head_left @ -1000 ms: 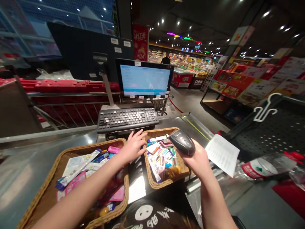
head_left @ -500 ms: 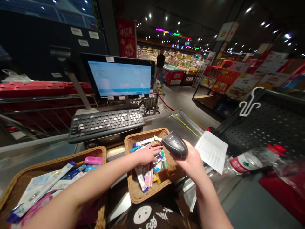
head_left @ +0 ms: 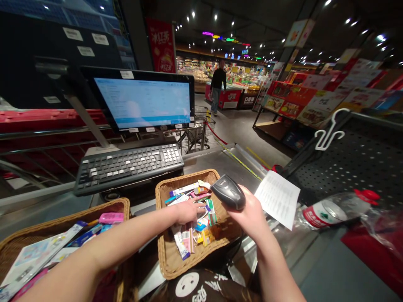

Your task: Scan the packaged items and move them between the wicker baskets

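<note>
My right hand (head_left: 248, 214) is wrapped round a black handheld barcode scanner (head_left: 228, 192), held over the right side of a wicker basket (head_left: 162, 247). Inside that basket, my left hand (head_left: 187, 211) rests on small packaged items with its fingers stretched out and apart. Around it lie a pink packet (head_left: 188, 240), a green-and-white packet (head_left: 211, 211) and a yellow one (head_left: 206, 237). Whether the left fingertips press on any one packet I cannot tell. A second wicker basket (head_left: 126, 222), at the lower left, holds pens, packets and a pink case (head_left: 111, 218), partly hidden by my left arm.
Beyond the baskets stand a keyboard (head_left: 129, 165) and a lit monitor (head_left: 145, 102). A printed sheet (head_left: 277, 199) and a clear bottle with a red cap (head_left: 333, 212) lie to the right, near a black perforated panel (head_left: 355, 163) with a white hook. A person (head_left: 218, 86) is in the distant aisle.
The view has shifted slightly. My left hand has drawn back a little toward me within the basket, uncovering packets at its far side. The scanner stays in my right hand.
</note>
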Demonstrator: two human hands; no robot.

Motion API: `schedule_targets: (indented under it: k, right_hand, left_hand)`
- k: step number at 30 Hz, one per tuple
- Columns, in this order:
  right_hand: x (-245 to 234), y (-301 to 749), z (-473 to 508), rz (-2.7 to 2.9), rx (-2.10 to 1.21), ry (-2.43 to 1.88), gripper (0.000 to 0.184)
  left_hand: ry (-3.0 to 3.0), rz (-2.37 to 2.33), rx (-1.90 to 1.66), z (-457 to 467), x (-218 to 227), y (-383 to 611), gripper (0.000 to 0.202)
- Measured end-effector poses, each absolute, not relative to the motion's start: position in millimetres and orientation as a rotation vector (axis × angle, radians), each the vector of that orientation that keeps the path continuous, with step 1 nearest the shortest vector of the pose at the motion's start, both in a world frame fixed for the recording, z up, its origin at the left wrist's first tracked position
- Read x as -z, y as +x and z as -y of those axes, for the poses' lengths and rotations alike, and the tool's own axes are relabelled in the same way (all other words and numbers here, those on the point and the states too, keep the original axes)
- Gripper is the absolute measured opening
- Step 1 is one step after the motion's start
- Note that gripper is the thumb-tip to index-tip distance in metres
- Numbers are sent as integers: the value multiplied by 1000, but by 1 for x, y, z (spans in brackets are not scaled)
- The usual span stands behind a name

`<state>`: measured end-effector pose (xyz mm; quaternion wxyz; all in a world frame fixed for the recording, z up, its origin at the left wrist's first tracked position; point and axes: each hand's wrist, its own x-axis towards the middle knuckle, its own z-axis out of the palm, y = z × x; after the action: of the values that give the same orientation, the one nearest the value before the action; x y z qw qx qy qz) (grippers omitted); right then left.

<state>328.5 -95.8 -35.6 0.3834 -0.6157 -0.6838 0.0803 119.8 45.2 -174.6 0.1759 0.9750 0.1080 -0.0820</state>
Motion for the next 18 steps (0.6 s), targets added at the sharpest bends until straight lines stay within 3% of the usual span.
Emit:
schedule_targets:
  k: [6,11,18]
  right_hand:
    - [34,327,98,1729,-227,-1589,40]
    - [34,325,101,1751,-202,-1582,38]
    - [29,318,105,1731,-162,-1567,35]
  left_hand:
    - [2733,-143,346,-46,173,120,26]
    - [2794,-149,268,-47,169,116,18]
    - [2865,-222,-64,-51,150,102,10]
